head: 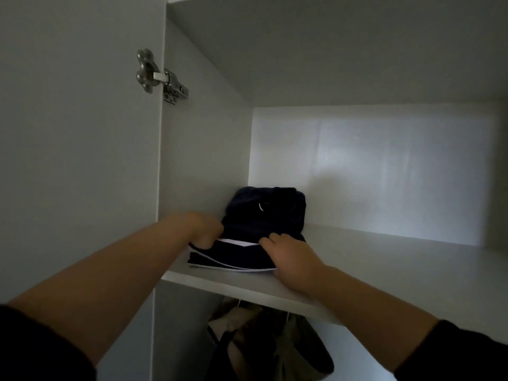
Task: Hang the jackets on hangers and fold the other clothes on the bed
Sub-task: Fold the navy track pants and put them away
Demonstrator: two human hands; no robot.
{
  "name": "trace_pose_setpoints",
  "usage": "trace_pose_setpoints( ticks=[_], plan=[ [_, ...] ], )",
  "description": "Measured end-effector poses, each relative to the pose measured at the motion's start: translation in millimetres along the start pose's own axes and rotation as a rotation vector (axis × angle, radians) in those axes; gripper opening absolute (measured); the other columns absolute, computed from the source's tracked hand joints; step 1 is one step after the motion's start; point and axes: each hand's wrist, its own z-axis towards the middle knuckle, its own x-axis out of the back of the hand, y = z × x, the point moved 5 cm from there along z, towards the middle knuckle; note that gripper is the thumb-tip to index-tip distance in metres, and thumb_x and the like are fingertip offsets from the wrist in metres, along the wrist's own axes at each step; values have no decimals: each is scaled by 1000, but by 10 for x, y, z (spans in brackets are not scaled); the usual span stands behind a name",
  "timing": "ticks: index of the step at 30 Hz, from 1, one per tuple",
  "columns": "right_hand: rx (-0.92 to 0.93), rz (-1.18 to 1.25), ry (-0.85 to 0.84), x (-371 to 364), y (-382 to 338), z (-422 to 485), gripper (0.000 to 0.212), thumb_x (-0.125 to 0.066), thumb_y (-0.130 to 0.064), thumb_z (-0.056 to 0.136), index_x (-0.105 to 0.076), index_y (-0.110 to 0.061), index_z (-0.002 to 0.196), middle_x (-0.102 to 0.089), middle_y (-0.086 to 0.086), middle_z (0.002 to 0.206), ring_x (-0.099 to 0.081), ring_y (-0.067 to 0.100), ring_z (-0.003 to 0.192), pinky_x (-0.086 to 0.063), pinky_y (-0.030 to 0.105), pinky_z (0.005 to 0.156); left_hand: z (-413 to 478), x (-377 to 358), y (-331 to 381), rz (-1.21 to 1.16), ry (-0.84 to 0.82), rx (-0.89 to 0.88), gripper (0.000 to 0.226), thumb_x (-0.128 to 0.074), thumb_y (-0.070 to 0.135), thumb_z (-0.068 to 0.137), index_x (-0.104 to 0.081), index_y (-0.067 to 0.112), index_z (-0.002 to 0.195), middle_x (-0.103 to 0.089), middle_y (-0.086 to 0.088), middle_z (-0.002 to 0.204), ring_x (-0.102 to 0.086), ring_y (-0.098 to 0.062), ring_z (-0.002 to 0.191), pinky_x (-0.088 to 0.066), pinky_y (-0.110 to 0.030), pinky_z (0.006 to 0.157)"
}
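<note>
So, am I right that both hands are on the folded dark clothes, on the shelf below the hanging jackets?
Not quite: the head view shows the shelf above the hanging jackets, not below. The left hand and right hand are indeed on the folded dark clothes.

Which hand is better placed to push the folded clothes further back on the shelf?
Probably the right hand: it rests against the front edge of the folded dark clothes with white stripes, in line with a push. The left hand grips their left side.
</note>
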Motion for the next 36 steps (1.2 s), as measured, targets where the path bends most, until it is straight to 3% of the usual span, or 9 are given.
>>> trace_pose_setpoints(
  ticks=[3, 8, 12, 16, 20, 25, 28, 32, 36],
  plan=[
    [32, 56, 17, -76, -76, 111, 52, -54, -17, 90, -38, -15, 139, -48, 8, 126, -50, 26, 107, -47, 38, 83, 261, 109, -83, -48, 205, 63, 33, -39, 10, 98, -58, 2, 124, -55, -16, 130, -53, -29, 117, -38, -28, 93],
    [-179, 776, -46, 26, 282, 263, 38, -52, -44, 94, -61, -16, 118, -64, 1, 115, -58, 15, 103, -45, 32, 94, 539, -424, 98, -16, 149, 40, 48, -18, 32, 105, -22, 20, 151, -14, -1, 159, -13, -27, 146, -13, -38, 116],
    [-406, 602, -200, -200, 650, 449, 52, -29, -48, 101, -51, -11, 132, -52, 15, 133, -47, 34, 124, -36, 39, 105, 606, -531, -148, -212, 120, 160, 59, -7, 44, 97, -16, 27, 152, -6, 5, 160, -4, -23, 148, -8, -43, 119],
    [-292, 478, -570, -524, 389, 512, 54, -19, -44, 104, -22, -19, 151, -22, 12, 157, -25, 31, 141, -20, 38, 115, 685, -384, -147, -381, 83, 211, 52, -18, 32, 99, -38, 13, 143, -27, -2, 155, -26, -27, 141, -14, -38, 118],
    [-276, 425, -525, -562, 411, 624, 51, -22, -36, 105, -25, -11, 149, -20, 16, 156, -22, 33, 141, -19, 41, 116, 726, -424, 64, -365, 111, 153, 60, -17, 54, 93, -34, 30, 145, -19, 5, 158, -16, -24, 145, -11, -47, 117],
    [-257, 396, -606, -814, 479, 670, 56, -15, -47, 103, -6, -28, 154, 2, 8, 161, 1, 34, 147, -4, 48, 119, 711, -506, 57, -392, 186, 181, 51, -25, 44, 99, -23, 37, 149, -9, 7, 160, -7, -20, 147, -6, -47, 118],
    [-341, 416, -582, -827, 507, 664, 62, -16, -56, 100, -6, -28, 154, 1, 10, 161, -3, 34, 147, -5, 47, 119, 682, -488, 50, -430, 276, 207, 48, -29, 39, 99, -34, 34, 146, -19, 4, 159, -17, -20, 145, -13, -43, 118],
    [-375, 520, -483, -448, 337, 454, 52, -17, -38, 105, -18, -17, 152, -15, 11, 158, -19, 31, 143, -17, 35, 115, 454, -482, 81, -552, 408, 168, 41, -36, 30, 100, -50, 26, 138, -36, 2, 152, -30, -18, 140, -21, -34, 115],
    [-499, 519, -292, -164, 290, 41, 44, -26, -34, 105, -42, -5, 134, -46, 20, 136, -47, 34, 121, -37, 34, 90, 36, -380, 186, -634, 517, 1, 36, -46, 22, 98, -56, 13, 132, -52, -8, 139, -44, -23, 130, -28, -27, 109]
  ],
)
